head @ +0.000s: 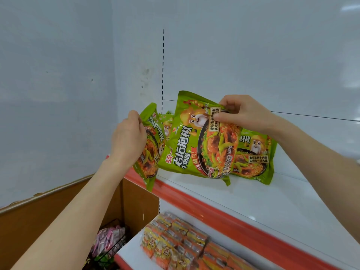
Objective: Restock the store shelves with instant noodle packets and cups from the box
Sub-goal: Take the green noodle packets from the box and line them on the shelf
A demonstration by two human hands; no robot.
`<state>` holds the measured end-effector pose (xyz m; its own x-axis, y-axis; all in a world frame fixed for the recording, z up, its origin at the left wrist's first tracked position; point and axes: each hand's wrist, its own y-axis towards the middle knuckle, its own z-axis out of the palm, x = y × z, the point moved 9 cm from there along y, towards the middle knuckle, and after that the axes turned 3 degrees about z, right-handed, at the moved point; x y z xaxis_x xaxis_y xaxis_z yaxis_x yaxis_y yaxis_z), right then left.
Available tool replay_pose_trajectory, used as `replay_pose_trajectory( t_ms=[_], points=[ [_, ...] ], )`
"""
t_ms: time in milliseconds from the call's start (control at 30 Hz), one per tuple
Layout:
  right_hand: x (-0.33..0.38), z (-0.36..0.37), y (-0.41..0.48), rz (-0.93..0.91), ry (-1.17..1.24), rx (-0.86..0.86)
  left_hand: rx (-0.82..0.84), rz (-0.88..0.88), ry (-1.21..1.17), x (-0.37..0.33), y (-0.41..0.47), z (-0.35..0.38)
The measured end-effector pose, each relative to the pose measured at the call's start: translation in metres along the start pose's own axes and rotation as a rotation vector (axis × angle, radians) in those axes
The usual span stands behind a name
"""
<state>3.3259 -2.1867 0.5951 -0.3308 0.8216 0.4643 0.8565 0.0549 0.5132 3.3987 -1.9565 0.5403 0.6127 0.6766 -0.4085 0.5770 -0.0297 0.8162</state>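
At the bottom of the frame, orange-and-yellow packs (pixel 175 242) were seen on the lower shelf, with a wire basket (pixel 113 248) at lower left. Above, at centre left, a green noodle packet (pixel 151 152) was gripped by its upper edge in the left hand (pixel 129 141), its long axis near upright and its lower end hanging past the front lip of the upper shelf (pixel 272 201). At centre, a second packet (pixel 196 145) was pinched at its top corner by the right hand (pixel 241 114), tilted, with its lower edge on the shelf. Just behind it, to the right, a third packet (pixel 253 158) stood. The gap left of the second packet was judged the likely spot, and the left hand lay nearer it.
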Motion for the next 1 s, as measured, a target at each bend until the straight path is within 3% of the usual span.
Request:
replay_pose_trajectory(
  t_ms=[267, 500, 667, 733, 800, 1000],
  points=[
    [-0.048, -0.010, -0.010, 0.173, -0.143, -0.079, 0.019, -0.017, -0.014, 0.003, 0.000, 0.002],
    [-0.077, 0.001, -0.023, 0.347, -0.388, 0.093, 0.000, 0.019, -0.030, 0.004, 0.000, 0.004],
    [-0.079, 0.010, -0.034, 0.510, -0.266, 0.330, 0.027, 0.015, -0.038, 0.003, -0.003, 0.006],
    [-0.075, 0.011, -0.037, 0.513, -0.251, 0.352, 0.059, -0.018, -0.042, 0.005, -0.005, 0.008],
    [-0.078, 0.004, -0.039, 0.513, -0.213, 0.278, 0.075, -0.040, -0.045, 0.007, -0.006, 0.008],
    [-0.114, -0.034, -0.063, 0.617, 0.169, -0.198, 0.066, -0.028, -0.048, 0.006, -0.007, 0.007]
  ],
)
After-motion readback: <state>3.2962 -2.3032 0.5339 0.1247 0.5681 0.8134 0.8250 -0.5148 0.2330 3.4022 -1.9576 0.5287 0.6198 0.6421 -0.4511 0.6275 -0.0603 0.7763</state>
